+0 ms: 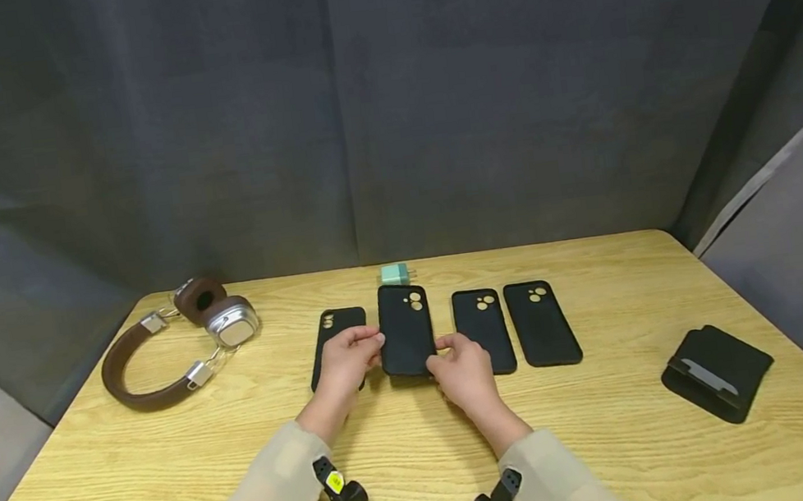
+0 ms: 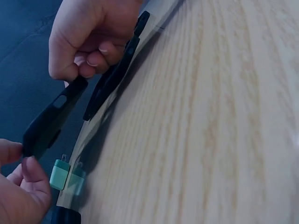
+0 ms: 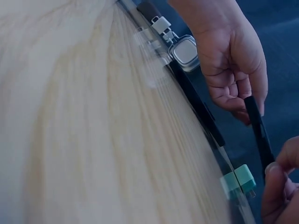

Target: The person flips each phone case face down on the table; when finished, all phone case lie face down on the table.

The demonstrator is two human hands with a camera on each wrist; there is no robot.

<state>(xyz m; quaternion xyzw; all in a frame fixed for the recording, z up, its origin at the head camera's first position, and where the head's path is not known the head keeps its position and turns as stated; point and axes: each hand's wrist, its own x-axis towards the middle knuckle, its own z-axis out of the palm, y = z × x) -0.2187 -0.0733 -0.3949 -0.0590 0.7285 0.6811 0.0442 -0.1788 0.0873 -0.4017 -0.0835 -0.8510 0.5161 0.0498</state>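
Observation:
A black phone case with camera cutouts is held up off the table between both hands. My left hand pinches its left edge, thumb against fingers. On the opposite side, my right hand pinches the lower right edge. The left wrist view shows the lifted case edge-on, with a side slot visible. Behind the left hand lies another black phone case, partly hidden by it. To the right of the right hand, two more phone cases lie flat side by side.
A mint-green plug adapter sits behind the held case, near the table's back edge. Brown and silver headphones lie at the left. A black card holder with a grey card lies at the right. Dark curtains surround the wooden table.

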